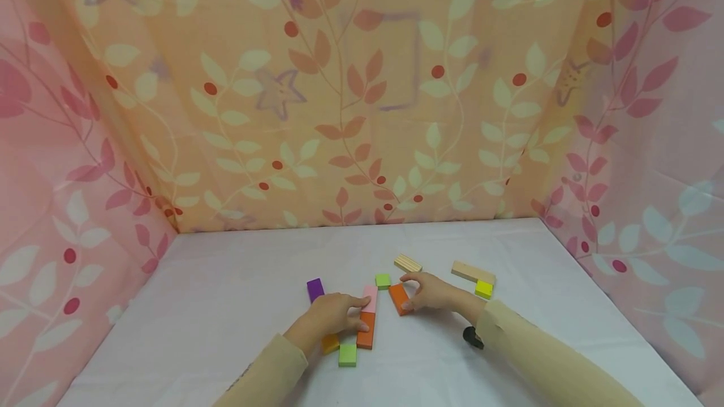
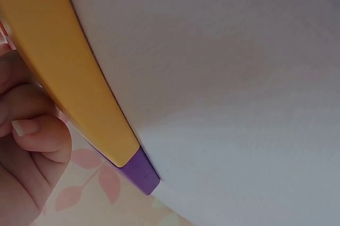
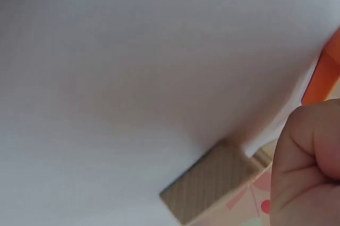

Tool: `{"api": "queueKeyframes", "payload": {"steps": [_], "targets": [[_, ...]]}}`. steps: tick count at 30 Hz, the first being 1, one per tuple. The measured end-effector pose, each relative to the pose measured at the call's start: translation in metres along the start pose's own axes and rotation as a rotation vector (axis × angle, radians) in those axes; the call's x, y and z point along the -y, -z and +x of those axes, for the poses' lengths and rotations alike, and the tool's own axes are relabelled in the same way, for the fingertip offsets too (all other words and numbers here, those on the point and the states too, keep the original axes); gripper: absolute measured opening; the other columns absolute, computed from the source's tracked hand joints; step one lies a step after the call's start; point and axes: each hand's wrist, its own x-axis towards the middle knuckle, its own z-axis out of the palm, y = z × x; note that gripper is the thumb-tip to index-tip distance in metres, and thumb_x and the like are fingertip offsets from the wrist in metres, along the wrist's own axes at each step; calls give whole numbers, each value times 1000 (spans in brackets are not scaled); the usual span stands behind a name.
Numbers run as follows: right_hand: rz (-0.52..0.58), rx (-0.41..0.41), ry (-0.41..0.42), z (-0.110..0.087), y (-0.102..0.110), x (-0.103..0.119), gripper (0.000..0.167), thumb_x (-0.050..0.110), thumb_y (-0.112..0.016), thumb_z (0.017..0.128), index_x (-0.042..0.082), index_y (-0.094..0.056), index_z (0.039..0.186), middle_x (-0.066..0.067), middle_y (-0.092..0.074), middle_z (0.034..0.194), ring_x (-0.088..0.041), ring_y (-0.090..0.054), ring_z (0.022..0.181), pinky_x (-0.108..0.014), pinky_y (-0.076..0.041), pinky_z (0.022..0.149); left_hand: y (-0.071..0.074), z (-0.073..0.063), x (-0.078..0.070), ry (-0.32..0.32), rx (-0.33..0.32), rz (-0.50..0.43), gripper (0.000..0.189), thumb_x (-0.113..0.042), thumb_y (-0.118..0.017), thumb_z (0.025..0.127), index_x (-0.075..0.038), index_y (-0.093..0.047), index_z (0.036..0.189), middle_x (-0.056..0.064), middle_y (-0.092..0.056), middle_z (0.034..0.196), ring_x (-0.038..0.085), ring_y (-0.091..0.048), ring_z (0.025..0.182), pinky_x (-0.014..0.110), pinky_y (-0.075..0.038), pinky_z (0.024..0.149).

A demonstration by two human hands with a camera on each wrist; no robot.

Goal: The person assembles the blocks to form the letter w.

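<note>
My left hand (image 1: pixel 330 314) reaches over a row of blocks, its fingertips touching a pink block (image 1: pixel 369 298) and the orange block (image 1: pixel 366 331) joined end to end with it. Below that wrist, partly covered, lie a yellow-orange block (image 2: pixel 71 72) and a purple block (image 1: pixel 315 289), which meet end to end in the left wrist view. My right hand (image 1: pixel 432 292) pinches a second orange block (image 1: pixel 399 299), tilted on the cloth to the right of the pink one. A green block (image 1: pixel 383 281) sits at the pink block's far corner; another green block (image 1: pixel 347 355) lies nearest me.
Beyond the right hand rests a striped wooden block (image 1: pixel 408 263). A plain wooden block (image 1: pixel 474 273) and a yellow block (image 1: pixel 484 289) lie farther right. A dark object (image 1: pixel 473 337) shows beside the right sleeve. Patterned curtains (image 1: pixel 339 93) enclose the white-covered table (image 1: pixel 226 281).
</note>
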Motion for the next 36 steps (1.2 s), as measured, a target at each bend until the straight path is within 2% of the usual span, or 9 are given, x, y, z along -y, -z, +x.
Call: {"api": "queueKeyframes", "payload": {"steps": [6, 11, 14, 16, 21, 24, 28, 33, 36], "targets": [[-6, -30, 18, 3, 11, -3, 61, 19, -82, 79, 11, -57, 134, -11, -56, 120, -19, -50, 74, -28, -44, 61, 1, 1, 2, 11, 1, -4, 64, -53, -73, 80, -33, -56, 138, 5, -62, 130, 29, -52, 125, 48, -44, 99], [-22, -17, 57, 7, 27, -3, 59, 17, -77, 84, 10, -54, 138, -10, -58, 97, -19, -47, 67, -28, -38, 56, 4, -1, 1, 14, 2, 4, 64, -53, -72, 80, -33, -55, 139, 5, -62, 129, 29, -53, 124, 47, -45, 99], [-50, -23, 88, 11, 36, -5, 58, 15, -76, 86, 9, -52, 139, -8, -56, 94, -19, -47, 73, -28, -39, 60, 5, -2, 0, 20, 4, -1, 64, -53, -72, 80, -33, -55, 139, 5, -62, 129, 29, -53, 124, 47, -45, 99], [-61, -28, 88, 15, 41, -7, 59, 15, -75, 86, 9, -52, 140, -7, -55, 88, -18, -45, 69, -27, -37, 59, 5, -3, 0, 17, 4, -1, 64, -52, -72, 80, -33, -55, 139, 5, -62, 129, 29, -53, 124, 47, -45, 99], [-85, -11, 91, 23, 50, -13, 64, 14, -76, 86, 11, -48, 144, 0, -40, 63, -14, -35, 55, -25, -28, 53, 5, -4, 1, -6, -3, 20, 64, -53, -72, 81, -32, -55, 139, 5, -63, 129, 29, -53, 124, 47, -45, 99], [-131, 3, 120, 28, 56, -17, 67, 14, -76, 85, 11, -46, 146, 2, -35, 59, -12, -32, 52, -24, -27, 52, 5, -4, 2, -11, -7, 22, 64, -53, -72, 81, -32, -55, 139, 5, -63, 129, 29, -53, 124, 47, -45, 99], [-175, 37, 110, 36, 62, -20, 71, 17, -76, 85, 17, -43, 148, 2, -36, 62, -13, -31, 53, -24, -28, 52, 4, -2, 3, -9, -9, 10, 64, -53, -72, 81, -32, -55, 138, 4, -62, 130, 29, -53, 124, 47, -45, 99], [-131, 99, 23, 43, 68, -17, 76, 17, -78, 83, 28, -41, 149, -6, -47, 81, -17, -38, 65, -28, -29, 55, 2, 0, 3, -9, -5, 0, 63, -53, -72, 80, -32, -56, 138, 4, -62, 130, 28, -53, 124, 46, -45, 99], [-156, 136, 15, 47, 69, -17, 80, 14, -79, 82, 28, -39, 150, -8, -48, 85, -18, -39, 68, -28, -29, 57, 1, 0, 2, -10, 1, -2, 63, -53, -72, 80, -33, -56, 137, 3, -62, 130, 28, -54, 123, 46, -45, 99]]}}
